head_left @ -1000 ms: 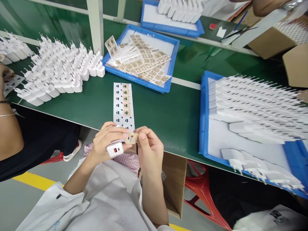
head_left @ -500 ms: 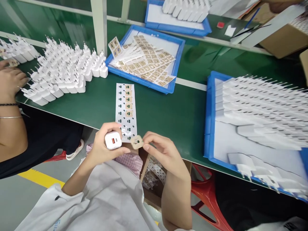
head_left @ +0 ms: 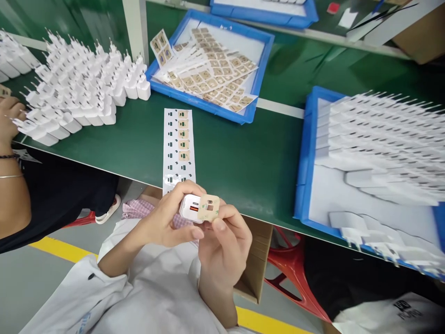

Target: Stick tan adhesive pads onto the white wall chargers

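Observation:
My left hand is closed round a white charger, its port face with an orange-red USB slot turned up toward me. Pinched in my right hand is a tan sticker with cut-out holes. The sticker overlaps the right side of the port face; whether it touches the face I cannot tell. Just beyond my hands a white backing sheet lies on the green table, with several tan stickers in its right column. Its near end is hidden behind my left hand.
A blue tray holds a pile of sticker sheets. Many white chargers stand prongs up at left; more fill the blue tray at right. A co-worker's hand is at far left. Below stands a cardboard box.
My hands have come together: the charger has moved right and turned, and the sticker now overlaps its port face. The whole view has shifted slightly.

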`<state>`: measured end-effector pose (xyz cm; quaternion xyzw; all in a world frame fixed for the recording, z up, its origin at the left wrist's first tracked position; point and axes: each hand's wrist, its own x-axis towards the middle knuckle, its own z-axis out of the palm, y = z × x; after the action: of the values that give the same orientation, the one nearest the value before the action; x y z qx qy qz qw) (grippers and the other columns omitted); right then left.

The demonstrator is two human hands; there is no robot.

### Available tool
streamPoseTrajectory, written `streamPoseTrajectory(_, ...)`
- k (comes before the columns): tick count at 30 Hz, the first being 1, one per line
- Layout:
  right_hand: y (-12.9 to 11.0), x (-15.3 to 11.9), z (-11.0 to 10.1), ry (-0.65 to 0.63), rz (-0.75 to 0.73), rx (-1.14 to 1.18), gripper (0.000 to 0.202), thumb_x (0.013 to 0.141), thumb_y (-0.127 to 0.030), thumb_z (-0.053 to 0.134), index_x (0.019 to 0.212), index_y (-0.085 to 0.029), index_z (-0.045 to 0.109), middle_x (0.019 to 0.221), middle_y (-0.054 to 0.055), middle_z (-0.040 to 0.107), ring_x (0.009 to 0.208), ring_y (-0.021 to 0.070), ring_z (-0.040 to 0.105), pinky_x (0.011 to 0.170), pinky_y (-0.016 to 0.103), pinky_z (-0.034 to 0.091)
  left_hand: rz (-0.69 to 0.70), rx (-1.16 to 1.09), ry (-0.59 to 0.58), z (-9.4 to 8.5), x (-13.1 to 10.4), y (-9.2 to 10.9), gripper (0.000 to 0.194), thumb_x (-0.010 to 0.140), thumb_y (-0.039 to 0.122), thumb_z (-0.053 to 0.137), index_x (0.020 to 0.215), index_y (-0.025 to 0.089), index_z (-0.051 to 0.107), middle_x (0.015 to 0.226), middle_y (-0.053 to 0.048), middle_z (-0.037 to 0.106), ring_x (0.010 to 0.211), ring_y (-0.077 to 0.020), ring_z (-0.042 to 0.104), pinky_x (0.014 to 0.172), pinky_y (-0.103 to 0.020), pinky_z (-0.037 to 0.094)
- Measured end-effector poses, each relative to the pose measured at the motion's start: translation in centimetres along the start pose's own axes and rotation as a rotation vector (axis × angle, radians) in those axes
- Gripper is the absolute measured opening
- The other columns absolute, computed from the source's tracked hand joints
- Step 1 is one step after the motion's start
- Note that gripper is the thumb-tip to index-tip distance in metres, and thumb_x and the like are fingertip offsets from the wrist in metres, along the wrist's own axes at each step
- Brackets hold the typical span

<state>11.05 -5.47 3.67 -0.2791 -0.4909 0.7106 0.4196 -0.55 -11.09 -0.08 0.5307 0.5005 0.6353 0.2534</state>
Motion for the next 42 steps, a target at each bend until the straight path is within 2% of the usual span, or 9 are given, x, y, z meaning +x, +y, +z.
streamPoseTrajectory(2, 0.0, -0.2, -0.2, -0.011, -0.042, -0.035, 0.028, 0.092, -0.038, 0.069, 0.069, -0.024, 0.059, 0.064, -0.002, 0.048, 0.061, 0.0153, 0.047, 0.056, 0.029, 0.038, 0.032, 0.030, -0.039, -0.5, 0.2, 0.6, 0.048, 0.100, 0.063, 0.052, 0.130, 0.026, 0.048, 0.109, -0.009, 0.061, 0.094, -0.0228, 0.063, 0.078, -0.037, 0.058)
streamPoseTrajectory(6, 0.3, -1.0, -0.5, -0.049, -0.129, -0.111, 0.020, 0.096, -0.031, 0.066, 0.077, -0.025, 0.064, 0.069, -0.001, 0.053, 0.065, 0.0164, 0.050, 0.061, 0.031, 0.039, 0.117, 0.114, -0.052, -1.1, 0.8, 1.6, 0.042, 0.104, 0.055, 0.045, 0.131, 0.023, 0.050, 0.108, -0.010, 0.060, 0.096, -0.0244, 0.061, 0.081, -0.040, 0.056)
streamPoseTrajectory(12, 0.6, -1.6, -0.7, -0.070, -0.205, -0.204, 0.017, 0.097, -0.027, 0.063, 0.080, -0.025, 0.063, 0.071, -0.001, 0.052, 0.068, 0.0178, 0.051, 0.064, 0.034, 0.041, 0.101, 0.175, -0.047, -1.3, 0.8, 2.2, 0.039, 0.106, 0.054, 0.040, 0.128, 0.023, 0.050, 0.107, -0.009, 0.062, 0.092, -0.0245, 0.063, 0.076, -0.040, 0.055)
streamPoseTrajectory(25, 0.4, -1.4, -0.6, -0.071, -0.266, -0.253, 0.017, 0.096, -0.025, 0.062, 0.079, -0.025, 0.061, 0.070, -0.002, 0.051, 0.065, 0.0167, 0.049, 0.063, 0.034, 0.039, 0.094, 0.203, -0.054, -1.1, 0.7, 2.7, 0.039, 0.106, 0.053, 0.040, 0.131, 0.023, 0.049, 0.110, -0.010, 0.062, 0.097, -0.0253, 0.062, 0.076, -0.040, 0.055)
streamPoseTrajectory(30, 0.4, -1.3, -0.6, -0.084, -0.271, -0.239, 0.015, 0.096, -0.023, 0.063, 0.081, -0.024, 0.061, 0.072, -0.001, 0.054, 0.067, 0.0163, 0.050, 0.065, 0.034, 0.039, 0.093, 0.211, -0.056, -1.0, 0.7, 2.8, 0.038, 0.107, 0.052, 0.040, 0.129, 0.023, 0.049, 0.109, -0.010, 0.061, 0.096, -0.0241, 0.062, 0.077, -0.039, 0.055)
streamPoseTrajectory(42, 0.3, -1.2, -0.7, -0.090, -0.267, -0.252, 0.019, 0.097, -0.025, 0.062, 0.079, -0.024, 0.059, 0.069, -0.002, 0.052, 0.065, 0.0156, 0.049, 0.062, 0.033, 0.037, 0.087, 0.193, -0.062, -1.0, 0.8, 2.7, 0.038, 0.107, 0.052, 0.041, 0.128, 0.021, 0.050, 0.108, -0.009, 0.060, 0.096, -0.0226, 0.061, 0.080, -0.037, 0.053)
